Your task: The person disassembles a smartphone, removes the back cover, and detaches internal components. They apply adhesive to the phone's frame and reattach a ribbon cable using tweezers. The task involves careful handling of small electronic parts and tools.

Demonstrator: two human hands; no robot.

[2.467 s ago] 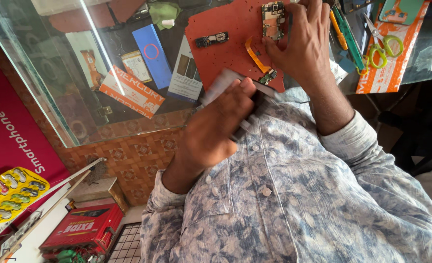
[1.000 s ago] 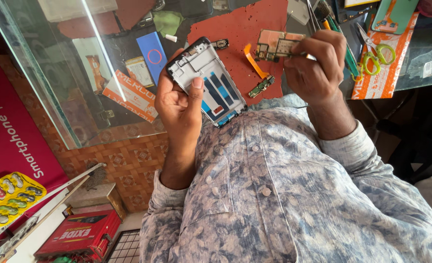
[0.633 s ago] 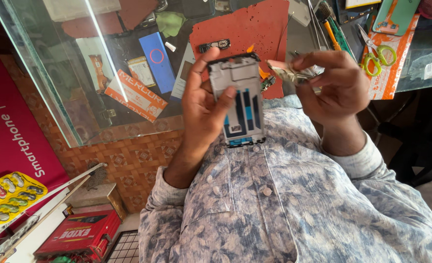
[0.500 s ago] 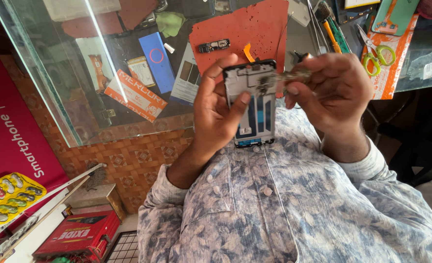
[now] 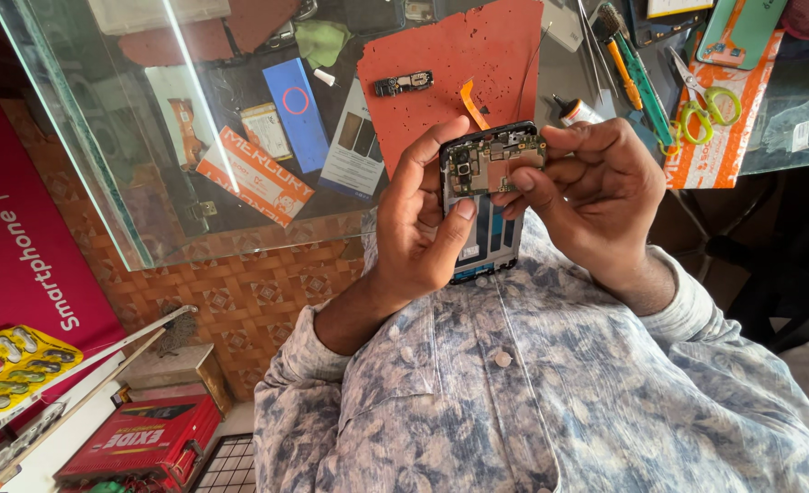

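Fitting step: your left hand (image 5: 418, 228) fingers are gripping the opened phone frame (image 5: 483, 203); your right hand (image 5: 587, 187) fingers are pinching the circuit board (image 5: 499, 162) onto its top; alignment likely needs care.

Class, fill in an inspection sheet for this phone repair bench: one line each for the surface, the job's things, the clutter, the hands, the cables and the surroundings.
Surface: glass counter with an orange-red work mat.
Job's things: opened phone frame held upright above the lap, circuit board at its top end.
Clutter: green-handled scissors, small black part and orange strip on the mat, blue box under the glass.
Hands: left hand grips the frame; right hand pinches the board.
Cables: thin dark wire over the mat.
Surroundings: red box, yellow blister card below the counter.
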